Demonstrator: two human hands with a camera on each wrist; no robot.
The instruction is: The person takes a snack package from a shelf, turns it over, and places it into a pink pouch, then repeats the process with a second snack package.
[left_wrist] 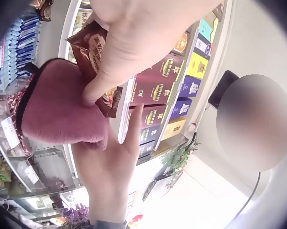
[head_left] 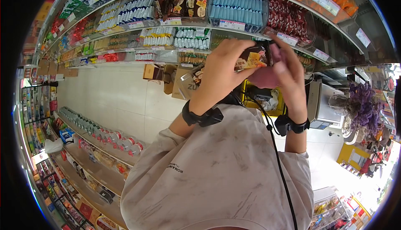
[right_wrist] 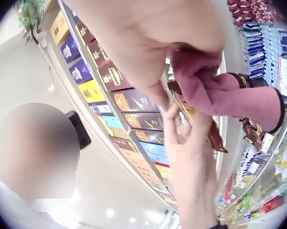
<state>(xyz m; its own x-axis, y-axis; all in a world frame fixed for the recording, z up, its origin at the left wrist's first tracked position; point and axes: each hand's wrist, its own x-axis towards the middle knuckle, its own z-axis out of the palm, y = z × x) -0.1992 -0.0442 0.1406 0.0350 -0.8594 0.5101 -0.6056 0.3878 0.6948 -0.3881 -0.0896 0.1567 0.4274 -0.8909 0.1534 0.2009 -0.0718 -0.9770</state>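
A brown snack packet (head_left: 255,58) with an orange picture is held in my left hand (head_left: 225,63), between thumb and fingers. My right hand (head_left: 291,81) grips a purple plush cloth (head_left: 264,78) with a dark edge, pressed close against the packet. In the left wrist view the left thumb lies along the cloth (left_wrist: 62,107), and the packet (left_wrist: 91,50) shows behind that hand. From the right wrist, the cloth (right_wrist: 200,83) hangs in folds out of the right hand (right_wrist: 153,43), partly covering the packet.
Ahead are shelves with bins of wrapped snacks, among them brown packets (head_left: 184,2), light blue packets (head_left: 236,10) and dark red packets (head_left: 288,17). Below the hands stands a yellow basket (head_left: 277,111). Cardboard boxes (head_left: 184,83) sit on the floor, and a cable (head_left: 277,159) hangs over the shirt.
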